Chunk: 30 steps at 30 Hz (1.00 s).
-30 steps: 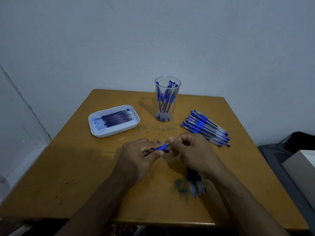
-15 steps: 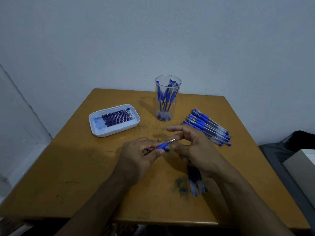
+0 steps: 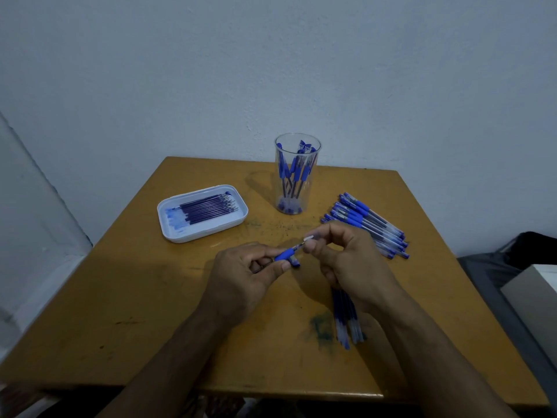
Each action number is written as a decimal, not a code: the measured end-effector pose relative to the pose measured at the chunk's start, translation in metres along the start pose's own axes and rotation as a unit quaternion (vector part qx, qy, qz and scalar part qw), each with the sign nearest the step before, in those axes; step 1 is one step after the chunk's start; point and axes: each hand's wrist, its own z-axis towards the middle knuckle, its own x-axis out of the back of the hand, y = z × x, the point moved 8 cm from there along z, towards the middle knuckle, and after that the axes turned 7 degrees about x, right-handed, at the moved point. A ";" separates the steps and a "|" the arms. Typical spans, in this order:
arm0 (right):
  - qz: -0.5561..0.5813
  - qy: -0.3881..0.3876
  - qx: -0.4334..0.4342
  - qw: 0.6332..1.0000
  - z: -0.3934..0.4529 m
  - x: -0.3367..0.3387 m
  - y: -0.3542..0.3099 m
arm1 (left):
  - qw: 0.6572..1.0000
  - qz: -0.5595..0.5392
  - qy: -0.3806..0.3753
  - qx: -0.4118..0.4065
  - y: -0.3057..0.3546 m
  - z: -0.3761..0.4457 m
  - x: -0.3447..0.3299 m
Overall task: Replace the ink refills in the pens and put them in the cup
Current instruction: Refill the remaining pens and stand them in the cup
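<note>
My left hand (image 3: 245,274) grips a pen by its blue grip section (image 3: 286,254), tip pointing up and right. My right hand (image 3: 346,260) pinches the pen's tip end between thumb and forefinger. A small blue cap (image 3: 294,262) lies on the table just below the pen. A clear plastic cup (image 3: 297,173) holding several blue pens stands at the back middle. A white tray (image 3: 168,230) with several ink refills sits at the left. A heap of blue pens (image 3: 366,223) lies to the right. Several loose refills (image 3: 346,321) lie under my right wrist.
The wooden table (image 3: 135,297) has blue ink stains near its front middle. A wall stands close behind it. A dark bag and a white box (image 3: 530,291) sit off the table's right edge.
My right hand opened its fingers and drew back from the pen tip, then closed in again and now pinches the tip. The left hand has tilted the pen slightly upward.
</note>
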 end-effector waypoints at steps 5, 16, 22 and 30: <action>-0.174 0.069 0.066 0.980 0.001 0.014 -0.013 | 0.995 -0.073 0.032 0.064 -0.010 0.004 0.010; -0.487 -0.118 0.041 0.864 -0.010 -0.041 0.008 | 0.990 -0.106 0.033 0.083 -0.011 0.003 0.010; -0.497 -0.131 0.030 0.858 -0.007 -0.042 0.010 | 0.993 -0.095 0.013 0.072 -0.009 0.003 0.009; -0.425 -0.083 0.049 0.900 -0.004 -0.027 0.001 | 0.994 -0.089 -0.040 0.054 -0.004 0.001 0.002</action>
